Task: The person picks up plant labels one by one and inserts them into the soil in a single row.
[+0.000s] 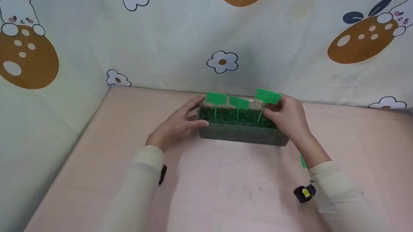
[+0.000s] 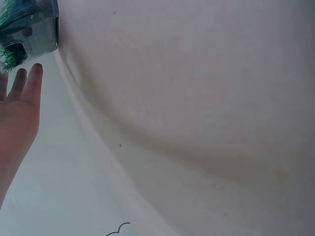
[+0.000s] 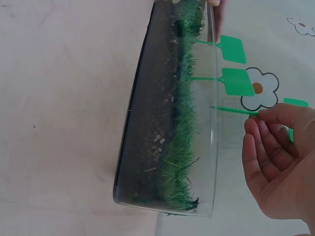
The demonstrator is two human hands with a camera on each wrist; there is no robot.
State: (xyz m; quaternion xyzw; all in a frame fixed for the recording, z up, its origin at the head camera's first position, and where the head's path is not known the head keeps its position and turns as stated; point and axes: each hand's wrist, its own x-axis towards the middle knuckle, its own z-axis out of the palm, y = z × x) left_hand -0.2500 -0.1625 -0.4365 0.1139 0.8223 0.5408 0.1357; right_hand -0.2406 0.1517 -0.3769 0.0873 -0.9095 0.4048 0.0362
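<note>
A clear rectangular planter box [image 1: 243, 134] holds dark soil and green grass [image 3: 179, 142]. Two green plant labels [image 1: 216, 98] [image 1: 239, 103] stand upright in the grass, toward the left. My right hand [image 1: 290, 116] pinches a third green plant label [image 1: 267, 96] by its stem; in the right wrist view the stem's pointed tip [image 3: 216, 107] shows beside the grass. At the box's left end is my left hand [image 1: 180, 122], thumb by the front corner and fingers toward the back. Its fingers look straight in the left wrist view [image 2: 32, 88].
Another green label [image 1: 303, 161] lies on the pink tabletop [image 1: 227, 204], partly hidden by my right forearm. A wall covering [image 1: 177, 31] printed with bunnies and flowers rises behind the box. Dark wrist cameras [image 1: 304, 193] sit at both cuffs.
</note>
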